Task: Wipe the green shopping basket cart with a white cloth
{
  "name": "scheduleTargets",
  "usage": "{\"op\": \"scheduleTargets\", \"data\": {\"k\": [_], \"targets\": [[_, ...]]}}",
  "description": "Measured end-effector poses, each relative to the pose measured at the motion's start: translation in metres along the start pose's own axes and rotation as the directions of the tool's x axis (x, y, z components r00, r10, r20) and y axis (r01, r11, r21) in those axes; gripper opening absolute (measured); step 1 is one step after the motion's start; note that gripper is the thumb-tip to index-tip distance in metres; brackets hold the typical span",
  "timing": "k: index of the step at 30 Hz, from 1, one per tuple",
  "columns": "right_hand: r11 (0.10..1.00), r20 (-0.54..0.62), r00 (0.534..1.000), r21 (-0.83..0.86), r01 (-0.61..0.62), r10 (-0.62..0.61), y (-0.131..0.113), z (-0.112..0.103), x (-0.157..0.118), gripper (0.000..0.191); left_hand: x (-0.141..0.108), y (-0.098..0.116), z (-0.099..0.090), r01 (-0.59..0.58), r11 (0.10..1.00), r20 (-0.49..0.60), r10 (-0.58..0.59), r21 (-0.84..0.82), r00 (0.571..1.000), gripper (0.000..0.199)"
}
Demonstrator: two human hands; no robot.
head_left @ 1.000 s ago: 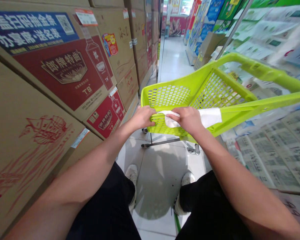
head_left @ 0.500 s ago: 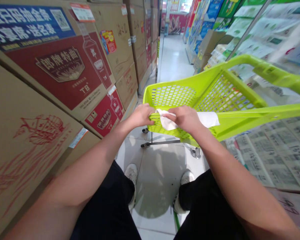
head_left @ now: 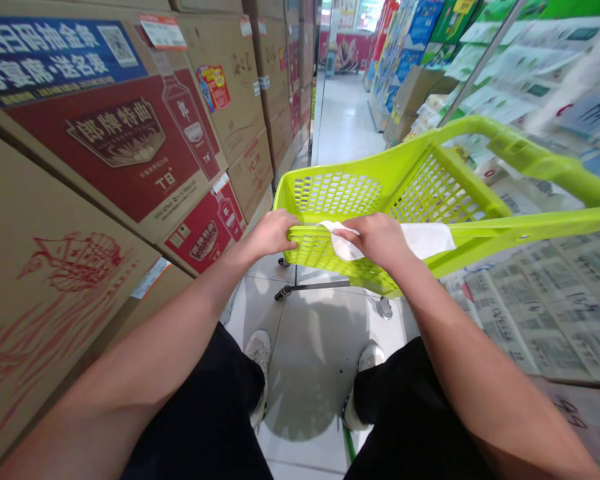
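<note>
A lime-green shopping cart [head_left: 340,179] stands sideways in front of me, its handle off to the right. My left hand [head_left: 276,232] is closed around the near rim at the cart's left corner. On the same rim, a bit to the right, my right hand [head_left: 377,239] is closed on a white cloth [head_left: 427,240] and presses it against the plastic. One end of the cloth sticks out left of the fingers, and the other lies along the rim to the right. The undersides of the fingers on both hands are partly hidden.
Stacked cardboard boxes [head_left: 130,147] form a wall close on the left. Wrapped paper packs [head_left: 540,293] are piled on the right, behind and below the cart. A tiled aisle floor [head_left: 347,113] runs ahead. The cart's wheels [head_left: 283,292] rest near my shoes.
My right hand and the cloth have slid slightly right along the rim, widening the gap between my hands. In the view, the cart and my left hand sit a little further left.
</note>
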State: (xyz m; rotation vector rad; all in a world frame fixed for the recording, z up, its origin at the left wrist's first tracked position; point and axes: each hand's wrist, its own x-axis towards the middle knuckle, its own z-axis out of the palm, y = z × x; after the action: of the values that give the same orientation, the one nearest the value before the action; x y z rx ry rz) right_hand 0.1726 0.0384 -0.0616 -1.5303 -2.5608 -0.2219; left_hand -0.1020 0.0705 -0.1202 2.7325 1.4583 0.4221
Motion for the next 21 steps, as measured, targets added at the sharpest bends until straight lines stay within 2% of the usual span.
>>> {"op": "scheduleTargets", "data": {"k": [6,9,15,21], "targets": [[0.997,0.117,0.991,0.042,0.061,-0.066,-0.051,0.007,0.027,0.059,-0.005,0.009,0.006,0.010,1.000,-0.064,-0.010,0.007,0.998,0.023],[0.995,0.142,0.986,0.058,0.080,-0.087,-0.065,0.005,0.034,0.061,-0.004,0.005,0.010,-0.024,1.000,-0.089,0.023,-0.007,0.996,0.021],[0.997,0.163,0.985,0.069,0.046,-0.057,-0.061,0.000,0.037,0.064,-0.005,-0.007,0.011,-0.064,0.997,-0.107,0.059,-0.041,0.992,0.019],[0.997,0.196,0.980,0.073,0.025,-0.039,-0.054,-0.011,0.031,0.054,-0.010,-0.011,0.011,-0.052,0.997,-0.088,0.047,-0.053,0.995,0.020]]}}
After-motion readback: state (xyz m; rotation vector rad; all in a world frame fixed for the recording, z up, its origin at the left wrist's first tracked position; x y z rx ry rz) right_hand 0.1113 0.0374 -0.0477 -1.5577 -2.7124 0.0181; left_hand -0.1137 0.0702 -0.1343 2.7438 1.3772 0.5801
